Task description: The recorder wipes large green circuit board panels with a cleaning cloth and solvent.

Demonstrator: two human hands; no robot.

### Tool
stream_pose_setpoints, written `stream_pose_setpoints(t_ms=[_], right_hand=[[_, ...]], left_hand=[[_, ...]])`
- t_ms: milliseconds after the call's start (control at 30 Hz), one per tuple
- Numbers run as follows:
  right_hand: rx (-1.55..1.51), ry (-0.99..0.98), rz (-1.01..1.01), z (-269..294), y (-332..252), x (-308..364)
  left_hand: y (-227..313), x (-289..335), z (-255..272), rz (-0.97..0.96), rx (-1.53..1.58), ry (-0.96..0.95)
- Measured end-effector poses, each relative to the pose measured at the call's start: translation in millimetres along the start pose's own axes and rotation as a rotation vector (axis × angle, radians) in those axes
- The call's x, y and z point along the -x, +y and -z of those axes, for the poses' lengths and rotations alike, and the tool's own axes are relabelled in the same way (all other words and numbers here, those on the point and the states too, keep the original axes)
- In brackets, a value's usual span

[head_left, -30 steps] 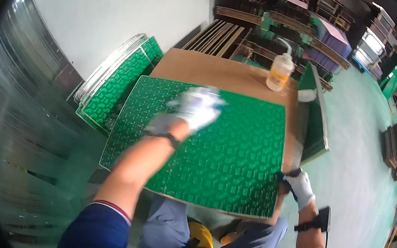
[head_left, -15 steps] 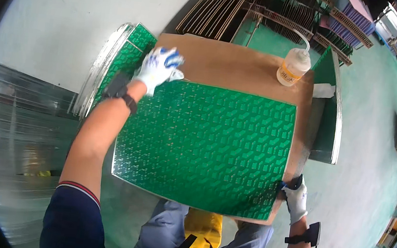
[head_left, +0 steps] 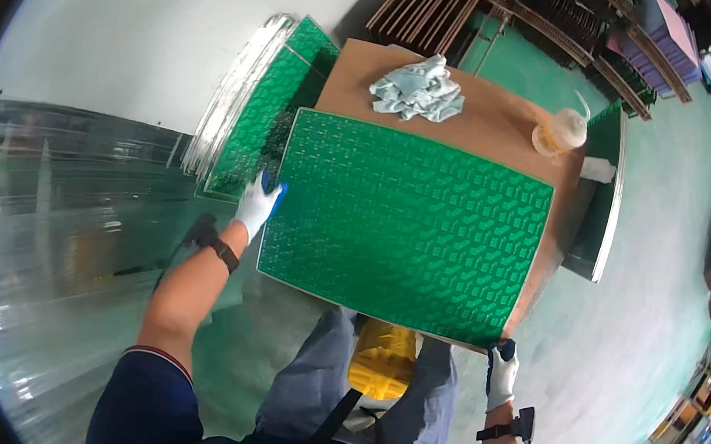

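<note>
A large green circuit board panel (head_left: 407, 228) with a repeating pattern lies on a brown board-topped table (head_left: 496, 106). My left hand (head_left: 258, 204), in a white glove with a blue palm, grips the panel's left edge. At the near right corner, my right hand (head_left: 502, 372), gloved the same way, is closed on the panel; its fingertips are partly hidden. Beyond the panel's far edge sits a crumpled pale cloth (head_left: 419, 87). A squeeze bottle (head_left: 559, 133) with a bent spout stands at the table's far right.
Several similar green panels (head_left: 267, 111) lean in a stack on the left, beside a grey wall (head_left: 158, 33). Another upright panel (head_left: 601, 202) stands along the table's right side. Racks (head_left: 553, 25) are at the back. Clear sheeting (head_left: 47, 231) covers the left.
My left hand has come back from the panel's far left corner to its left edge. The cloth now shows on the tabletop. My view has shifted; my right hand stays at the near right corner.
</note>
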State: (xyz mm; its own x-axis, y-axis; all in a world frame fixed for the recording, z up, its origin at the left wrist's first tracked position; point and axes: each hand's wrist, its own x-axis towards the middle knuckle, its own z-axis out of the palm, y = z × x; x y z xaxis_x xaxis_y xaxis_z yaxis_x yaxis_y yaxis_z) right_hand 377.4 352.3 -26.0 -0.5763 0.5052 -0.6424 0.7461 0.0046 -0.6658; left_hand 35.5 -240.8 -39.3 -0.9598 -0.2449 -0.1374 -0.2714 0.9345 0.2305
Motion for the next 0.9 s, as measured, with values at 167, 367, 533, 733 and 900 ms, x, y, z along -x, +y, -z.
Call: stream_pose_setpoints(t_ms=[167, 367, 533, 733, 900], right_hand=[[0.588, 0.191, 0.209, -26.4, -0.2, 9.9], [0.537, 0.091, -0.034, -35.7, -23.2, 1.1], [0.582, 0.006, -0.014, -16.7, -43.4, -13.0], [0.471, -0.368, -0.142, 67.4, -22.8, 1.4], [0.315, -0.865, 0.132, -33.4, -132.8, 49.8]], left_hand=[[-46.3, 30.8, -35.5, 0.091, 0.398, -0.207], [-40.1, 59.0, 20.4, 0.205, 0.647, -0.225], [-48.6, 122.7, 90.5, 0.426, 0.916, -0.548], [28.0, 189.9, 228.2, 0.312, 1.104, -0.474], [37.4, 257.1, 473.5, 0.464, 0.738, 0.029]])
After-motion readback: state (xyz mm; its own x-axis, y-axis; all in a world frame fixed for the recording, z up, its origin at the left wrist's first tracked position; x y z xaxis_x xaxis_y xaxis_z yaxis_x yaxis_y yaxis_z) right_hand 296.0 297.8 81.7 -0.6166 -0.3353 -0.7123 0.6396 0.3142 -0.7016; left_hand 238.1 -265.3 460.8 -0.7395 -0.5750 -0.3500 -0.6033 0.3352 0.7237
